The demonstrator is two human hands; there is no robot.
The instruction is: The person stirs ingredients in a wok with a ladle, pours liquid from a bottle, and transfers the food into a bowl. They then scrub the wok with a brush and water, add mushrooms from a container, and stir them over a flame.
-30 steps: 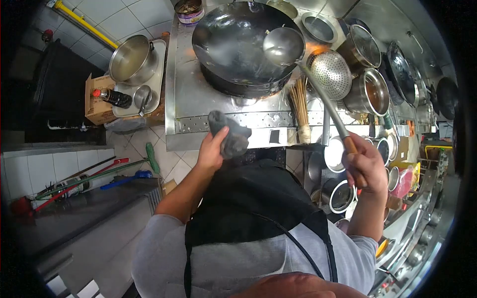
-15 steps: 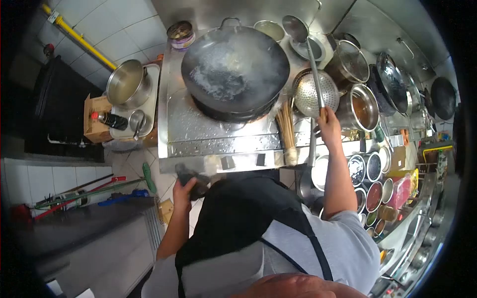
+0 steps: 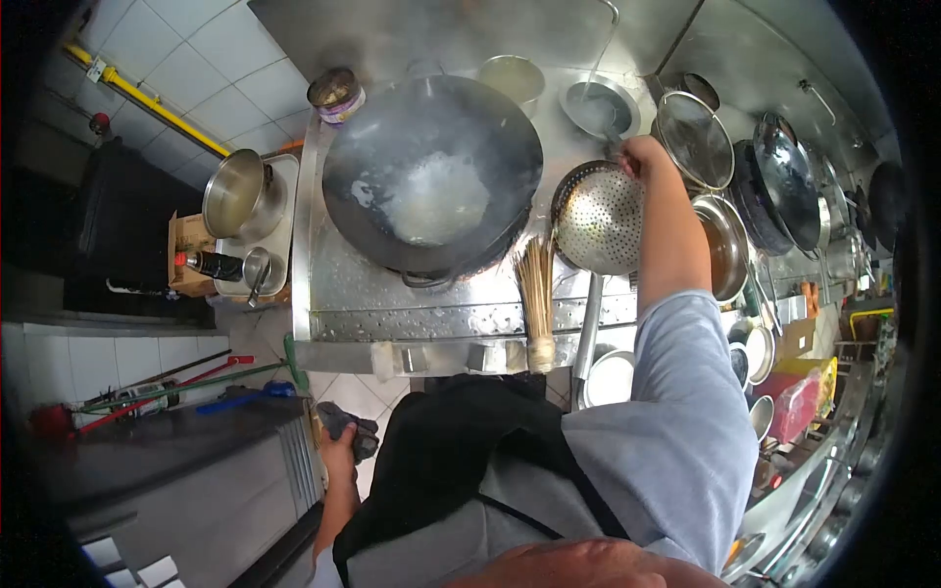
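My right hand (image 3: 639, 157) is closed on the handle of the ladle (image 3: 610, 132), whose bowl end is at the metal basin (image 3: 598, 106) under a thin tap. A dark grey cloth (image 3: 349, 428) is gripped in my left hand (image 3: 338, 453), low beside my apron. The large black wok (image 3: 358, 211) stands on the stove with cloudy liquid and steam inside. Right of it, a perforated strainer (image 3: 598, 216) rests with its handle toward me, and a bamboo brush (image 3: 536, 304) lies next to it.
A steel pot (image 3: 235, 196), a dark bottle (image 3: 216, 265) and a small cup (image 3: 257, 269) stand on a side tray at the left. An open tin (image 3: 335, 93) and a pale bowl (image 3: 512, 78) sit behind the wok. A round sieve (image 3: 694, 140) and pots line the right side.
My right hand has moved away from me with the ladle, from over the strainer to the basin. My left hand and the cloth are lower. The camera view has shifted, and the wok's handle now faces me.
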